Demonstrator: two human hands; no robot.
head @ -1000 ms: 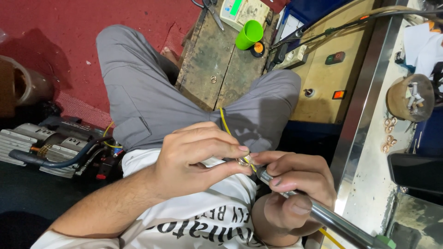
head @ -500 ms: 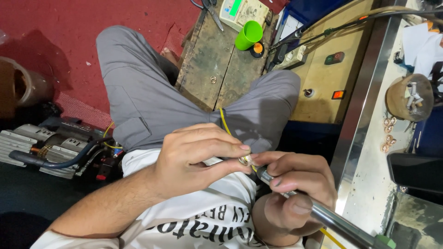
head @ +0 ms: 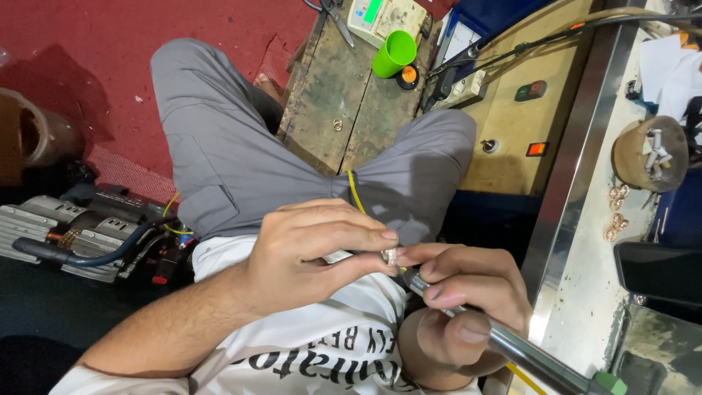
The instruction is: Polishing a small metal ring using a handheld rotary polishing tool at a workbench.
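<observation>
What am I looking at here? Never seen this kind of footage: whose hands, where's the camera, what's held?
One camera, worn on a person's head, looks down at their own lap and grey trousers. The left hand pinches a small metal piece with a yellow wire running from it. The right hand grips a metal rod-like tool, its tip at that piece. Beyond the knees a worn wooden block carries a green cup.

Red carpeted floor (head: pixel 88 51) at far left. Worn wooden worktop (head: pixel 344 110) at centre. Steel-edged pale worktop (head: pixel 585 307) at right, beside a yellow control panel (head: pixel 512 110).
</observation>
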